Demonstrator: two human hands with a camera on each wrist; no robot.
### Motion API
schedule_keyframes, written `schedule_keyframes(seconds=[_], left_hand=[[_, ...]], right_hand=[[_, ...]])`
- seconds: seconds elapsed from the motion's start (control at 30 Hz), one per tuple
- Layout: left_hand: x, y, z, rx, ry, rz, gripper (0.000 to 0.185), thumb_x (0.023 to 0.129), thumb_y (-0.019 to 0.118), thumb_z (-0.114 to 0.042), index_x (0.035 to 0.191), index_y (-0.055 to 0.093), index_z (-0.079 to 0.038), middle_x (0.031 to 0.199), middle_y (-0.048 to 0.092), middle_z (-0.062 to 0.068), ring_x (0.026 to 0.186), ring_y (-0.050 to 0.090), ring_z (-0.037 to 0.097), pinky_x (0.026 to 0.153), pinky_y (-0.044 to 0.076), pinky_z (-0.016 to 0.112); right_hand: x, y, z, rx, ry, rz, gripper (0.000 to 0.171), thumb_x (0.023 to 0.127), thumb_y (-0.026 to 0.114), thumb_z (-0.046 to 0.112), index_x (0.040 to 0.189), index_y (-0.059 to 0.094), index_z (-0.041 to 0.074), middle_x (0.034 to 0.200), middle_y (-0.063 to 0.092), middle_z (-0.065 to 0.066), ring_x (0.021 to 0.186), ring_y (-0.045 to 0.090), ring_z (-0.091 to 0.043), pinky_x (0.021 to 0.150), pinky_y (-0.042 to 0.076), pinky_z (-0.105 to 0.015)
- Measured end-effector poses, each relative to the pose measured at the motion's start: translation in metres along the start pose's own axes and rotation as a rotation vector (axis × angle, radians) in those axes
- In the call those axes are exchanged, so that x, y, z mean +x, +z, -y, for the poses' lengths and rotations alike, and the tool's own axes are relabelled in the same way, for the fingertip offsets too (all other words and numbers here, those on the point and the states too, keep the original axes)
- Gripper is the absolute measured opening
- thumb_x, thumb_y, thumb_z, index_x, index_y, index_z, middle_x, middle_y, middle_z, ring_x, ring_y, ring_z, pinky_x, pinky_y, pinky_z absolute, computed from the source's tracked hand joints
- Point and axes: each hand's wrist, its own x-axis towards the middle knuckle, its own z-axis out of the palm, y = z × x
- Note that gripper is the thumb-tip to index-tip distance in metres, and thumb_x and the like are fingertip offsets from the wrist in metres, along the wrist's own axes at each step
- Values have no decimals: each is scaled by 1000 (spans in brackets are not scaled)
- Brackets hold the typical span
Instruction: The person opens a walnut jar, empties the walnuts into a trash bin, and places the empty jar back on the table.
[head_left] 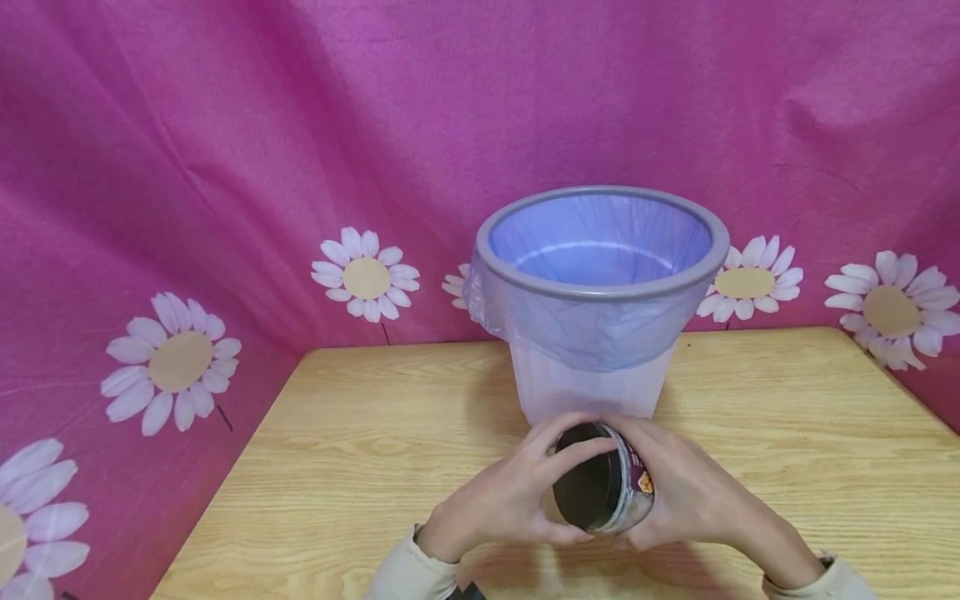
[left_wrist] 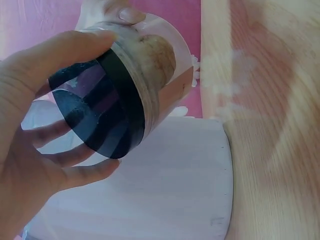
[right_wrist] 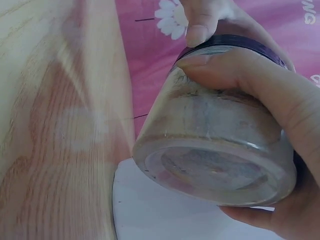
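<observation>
A clear jar (head_left: pixel 639 500) with a black lid (head_left: pixel 588 487) is tilted on its side between both hands, in front of the bin. My left hand (head_left: pixel 510 492) grips the lid, thumb on one side and fingers spread round its edge. The right hand (head_left: pixel 693 487) grips the jar's body from the other side. A dark label with a small orange picture shows on the jar's side. In the left wrist view, a brown patch shows through the clear wall behind the lid (left_wrist: pixel 100 110). The jar's clear base (right_wrist: pixel 215 172) faces the right wrist camera, the lid away from it.
A white bin (head_left: pixel 592 392) with a grey rim (head_left: pixel 600 292) and a bluish plastic liner (head_left: pixel 592 242) stands just beyond the hands. It is on a light wooden table (head_left: pixel 375 433). A pink cloth (head_left: pixel 420 108) with large white flowers hangs behind and to the sides.
</observation>
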Motion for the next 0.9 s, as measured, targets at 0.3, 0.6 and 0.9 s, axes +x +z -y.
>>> schedule_keyframes(seconds=[0.3,0.6,0.9], left_hand=[[-1,1,-1,4,-51,-31,95,66,87,-40,144,37,-19,144,35,9,133,36,18,109,33,27],[-1,2,0,-11,-58,-6,102,64,90,-33,146,33,-18,145,31,10,134,34,19,109,33,28],[-1,1,-3,-46,-167,15,107,62,90,-41,149,31,-23,142,34,6,130,36,14,106,37,26]], right_hand=[[0,0,1,-9,-2,0,108,33,93,38,129,53,12,117,60,8,99,58,-9,80,54,-36],[-1,0,-1,-15,10,7,111,31,93,40,130,52,10,117,60,5,101,58,-11,80,54,-38],[0,0,0,-19,11,8,107,32,93,41,127,52,12,115,60,6,99,58,-10,79,55,-37]])
